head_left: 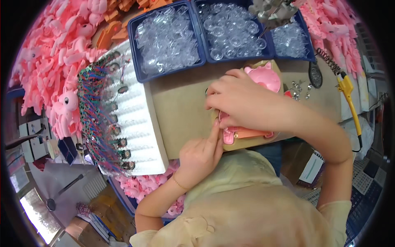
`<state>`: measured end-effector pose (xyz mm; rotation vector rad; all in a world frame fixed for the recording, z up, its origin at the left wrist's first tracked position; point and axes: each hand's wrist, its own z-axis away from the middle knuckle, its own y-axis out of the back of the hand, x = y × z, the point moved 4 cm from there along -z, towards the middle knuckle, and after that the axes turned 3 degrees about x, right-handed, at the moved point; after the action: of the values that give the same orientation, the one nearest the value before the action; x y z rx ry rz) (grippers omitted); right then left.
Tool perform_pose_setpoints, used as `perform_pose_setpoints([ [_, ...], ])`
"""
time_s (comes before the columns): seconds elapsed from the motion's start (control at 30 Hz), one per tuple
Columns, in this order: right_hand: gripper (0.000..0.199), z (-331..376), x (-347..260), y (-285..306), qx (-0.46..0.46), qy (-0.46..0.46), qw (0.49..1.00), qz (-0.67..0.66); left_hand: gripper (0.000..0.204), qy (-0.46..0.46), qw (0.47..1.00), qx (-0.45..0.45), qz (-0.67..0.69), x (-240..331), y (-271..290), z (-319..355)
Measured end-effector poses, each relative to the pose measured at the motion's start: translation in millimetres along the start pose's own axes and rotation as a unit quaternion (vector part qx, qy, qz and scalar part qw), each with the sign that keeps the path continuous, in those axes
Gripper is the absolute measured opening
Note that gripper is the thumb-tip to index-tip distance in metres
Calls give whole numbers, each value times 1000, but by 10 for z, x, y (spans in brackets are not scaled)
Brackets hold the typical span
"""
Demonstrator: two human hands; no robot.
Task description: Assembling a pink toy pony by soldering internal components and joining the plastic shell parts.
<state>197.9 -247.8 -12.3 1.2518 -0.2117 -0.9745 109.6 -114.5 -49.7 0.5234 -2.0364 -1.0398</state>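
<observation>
In the head view, the pink toy shell (265,78) is seen on the near right part of the desk (177,111), just in front of the person's body and partly covered by the right hand (242,99). By its look, it may be judged to be moulded plastic: light, stiff and smooth, somewhat slippery under bare fingers. Little fragility is expected in the rounded, hollow end, but thinner edges and the small leg-like piece at the near end would be better spared hard pressure. A hold is best taken on the outer rim, from both sides, so that the hollow is left free.

The right hand's fingers are curled over the middle of the shell, and the left hand (200,154) is brought in with its index finger extended to the shell's left edge, close by the right fingertips. Whether the grip of either hand is pinched on the shell or merely rested against it cannot be told.

The shell's middle is hidden under the right hand, and anything small held between the fingertips is lost there. The spring-corded yellow tool (349,96) is easily made out, whereas the metal device (273,11) is cut off at the top.
</observation>
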Motion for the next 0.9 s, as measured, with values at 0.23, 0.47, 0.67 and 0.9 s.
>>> perform_pose_setpoints([
  [0.23, 18, 1211, 145, -95, 225, -211, 895, -322, 32, 85, 994, -46, 48, 38, 223, -195],
  [0.47, 17, 1161, -283, -3, 341, -90, 917, -185, 11, -76, 990, -113, 29, 283, 193, -1136],
  [0.67, 21, 1194, -510, -136, 375, -79, 913, -143, 15, -224, 901, -334, -165, 424, -42, -1221],
  [0.9, 21, 1386, -443, -646, 370, -94, 909, -167, 7, 171, 929, -127, 303, -116, 34, -1037],
])
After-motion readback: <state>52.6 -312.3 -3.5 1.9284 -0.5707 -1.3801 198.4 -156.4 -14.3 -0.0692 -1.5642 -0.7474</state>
